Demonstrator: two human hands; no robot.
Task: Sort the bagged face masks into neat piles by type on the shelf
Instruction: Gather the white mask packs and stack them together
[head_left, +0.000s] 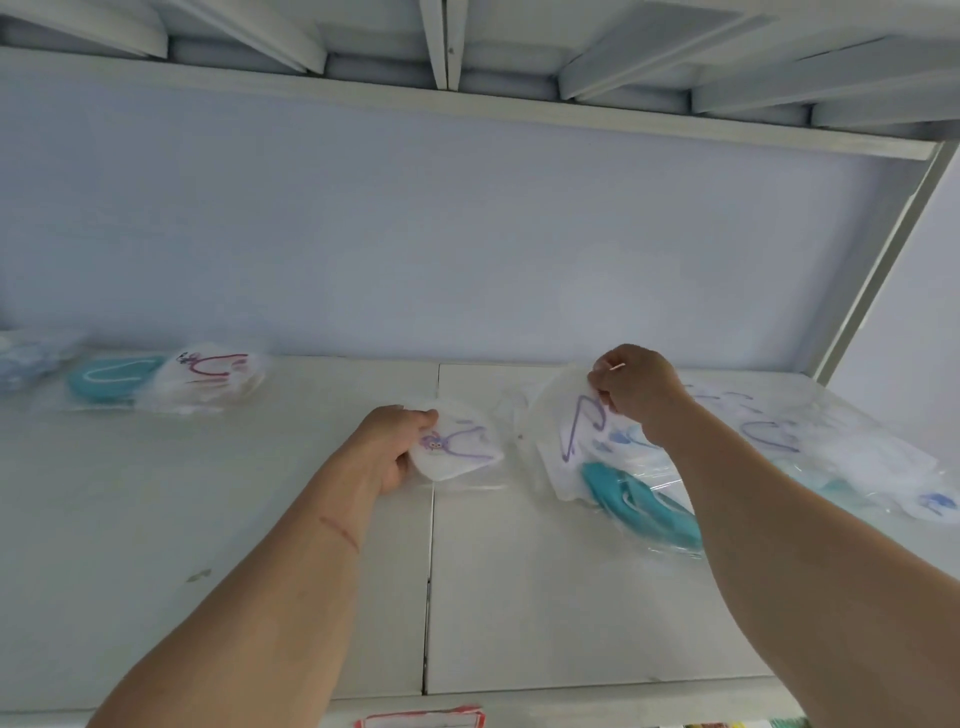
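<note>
Landmark: the seam that runs front to back through the middle of the white shelf
Left hand: just left of the seam, fingers curled round the edge of a bagged white mask with a purple cartoon print, which lies across the seam on the shelf board
Right hand: right of the seam, raised a little above the board, fingertips pinching the top edge of a bagged white mask with purple loops so that it hangs tilted
Teal mask in a bag: right of the seam, under and in front of the hanging mask
Loose heap of bagged masks: far right of the seam, overlapping one another
Far left of the seam, by the back wall: a bagged white mask with dark red loops overlapping a bagged teal mask; blurred pale blue bags at the frame edge
</note>
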